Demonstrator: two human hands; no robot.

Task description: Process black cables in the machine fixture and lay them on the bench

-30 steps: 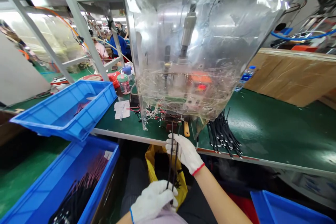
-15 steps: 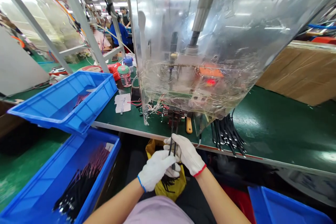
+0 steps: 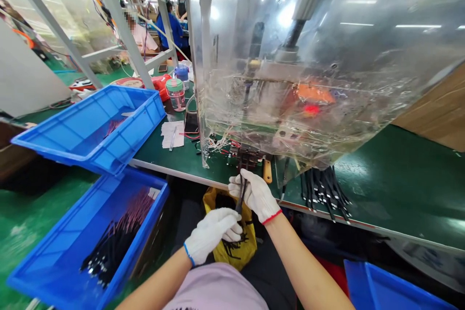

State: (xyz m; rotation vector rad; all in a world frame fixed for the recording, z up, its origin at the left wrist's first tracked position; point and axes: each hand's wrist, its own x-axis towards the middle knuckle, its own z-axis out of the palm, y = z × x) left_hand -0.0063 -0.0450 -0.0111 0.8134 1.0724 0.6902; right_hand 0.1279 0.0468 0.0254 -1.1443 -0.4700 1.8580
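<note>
Two thin black cable strands (image 3: 242,193) run down from a dark metal fixture (image 3: 247,155) at the bench edge and come together lower down. My right hand (image 3: 257,196), in a white glove with a red cuff, is closed around the strands just below the fixture. Lower and to the left, my left hand (image 3: 215,233), gloved in white with a blue cuff, has its fingertips closed at the cables' lower end. Beneath both hands hangs a yellow bag (image 3: 232,256) with short black pieces in it. The clear plastic shield (image 3: 261,121) stands behind the fixture.
A bundle of black cables (image 3: 323,189) lies on the green bench (image 3: 366,179) at right. Two blue bins (image 3: 90,155) are stacked at left, the lower holding cables (image 3: 112,247). A wooden-handled tool (image 3: 267,171) is beside the fixture. Other people sit far back.
My right hand has moved slightly up toward the fixture. My left hand has drawn down and left, apart from the right. The view has shifted a little.
</note>
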